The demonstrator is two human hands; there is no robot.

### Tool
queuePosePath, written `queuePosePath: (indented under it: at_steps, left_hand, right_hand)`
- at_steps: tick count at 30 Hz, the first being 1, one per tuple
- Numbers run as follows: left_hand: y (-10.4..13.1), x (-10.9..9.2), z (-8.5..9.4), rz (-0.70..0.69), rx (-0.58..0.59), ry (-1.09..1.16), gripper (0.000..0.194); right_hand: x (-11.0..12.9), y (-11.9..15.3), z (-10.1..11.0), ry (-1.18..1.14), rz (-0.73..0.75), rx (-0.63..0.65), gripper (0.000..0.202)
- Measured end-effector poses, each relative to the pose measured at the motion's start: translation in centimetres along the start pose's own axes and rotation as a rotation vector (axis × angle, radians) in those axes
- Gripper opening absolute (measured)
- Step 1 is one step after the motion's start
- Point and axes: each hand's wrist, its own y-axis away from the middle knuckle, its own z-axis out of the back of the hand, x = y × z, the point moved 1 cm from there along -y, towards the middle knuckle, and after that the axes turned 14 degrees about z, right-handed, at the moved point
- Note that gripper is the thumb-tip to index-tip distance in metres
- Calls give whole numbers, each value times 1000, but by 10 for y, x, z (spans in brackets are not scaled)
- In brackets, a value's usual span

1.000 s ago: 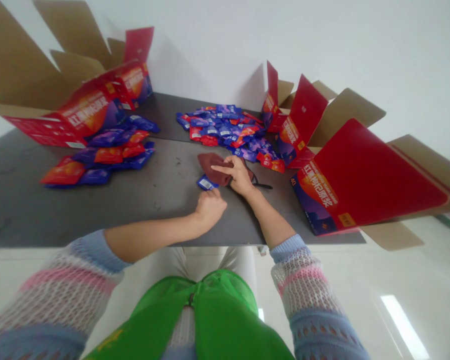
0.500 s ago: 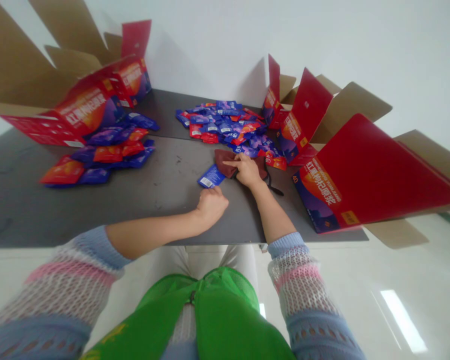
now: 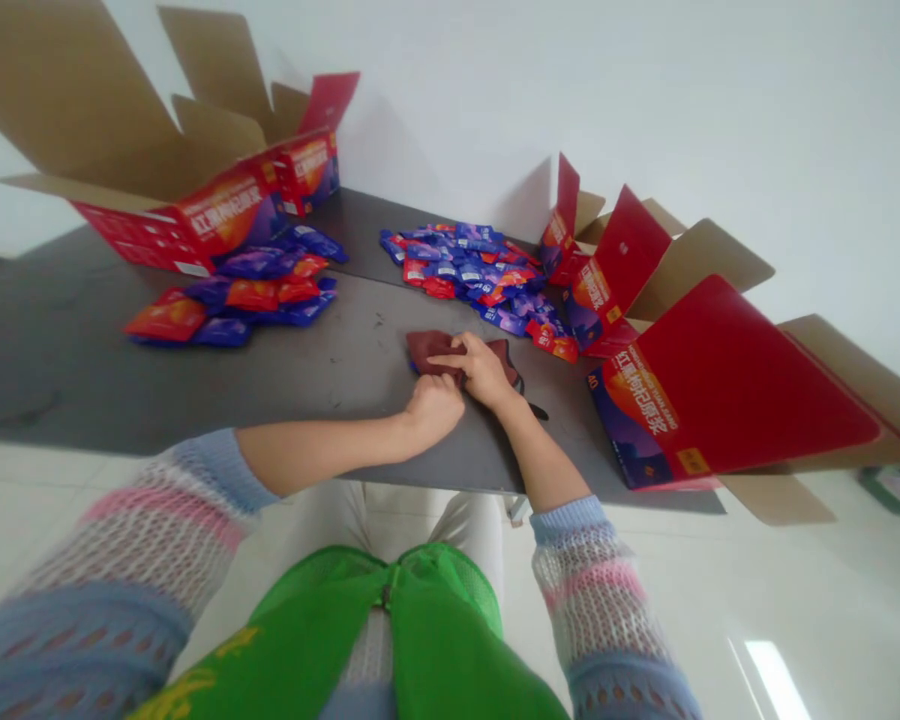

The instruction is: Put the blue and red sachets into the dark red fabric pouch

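Note:
A dark brown cloth item [image 3: 429,347] with black cords lies on the grey table near its front edge. My right hand [image 3: 481,370] rests on it with index finger stretched out to the left. My left hand [image 3: 436,405] is closed at the cloth's lower edge, beside my right fingertips; what its fingers pinch is too small to make out. A bit of a blue sachet [image 3: 413,367] peeks out from under the cloth's left side, the rest hidden. Beyond the cloth lies a heap of blue and red sachets [image 3: 465,262].
More sachets [image 3: 251,293] are piled at the left, before open red cartons [image 3: 229,215]. Three open red cartons [image 3: 645,410] line the table's right side, flaps spread outward. The grey table [image 3: 330,375] meets a white wall behind.
The brown cloth has moved left and toward me, now covering most of the blue sachet that lay bare beside it. My left hand has come up against the cloth. The camera view has shifted.

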Motion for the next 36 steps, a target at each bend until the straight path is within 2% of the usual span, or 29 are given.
queuePosePath:
  at_steps: [5, 12, 15, 17, 20, 24, 28, 32, 36]
  left_hand:
    - [-2, -1, -2, -5, -8, 0, 36]
    - [0, -3, -5, 60, -26, 7, 32]
    - [0, -2, -4, 22, -16, 2, 33]
    - [-1, -1, -2, -6, -6, 0, 34]
    - [-3, 1, 0, -17, 26, -3, 33]
    - [-6, 0, 0, -35, 55, -14, 30]
    - [-7, 0, -2, -30, 71, 2, 29]
    - [-7, 0, -3, -28, 74, 12, 30]
    - [-7, 0, -2, -36, 78, 3, 29]
  right_hand:
    - [2, -3, 0, 48, -15, 32, 44]
    - [-39, 1, -2, 160, -285, -11, 45]
    - [-57, 9, 1, 206, -422, -41, 45]
    - [-64, 15, 3, 203, -448, -61, 46]
    - [-64, 20, 6, 126, -344, -86, 49]
    - [-43, 12, 3, -6, -116, -124, 50]
    - [-20, -1, -7, -58, 20, -43, 49]
    - [-15, -5, -10, -42, 42, 1, 52]
    - [-24, -3, -6, 25, -39, 15, 51]
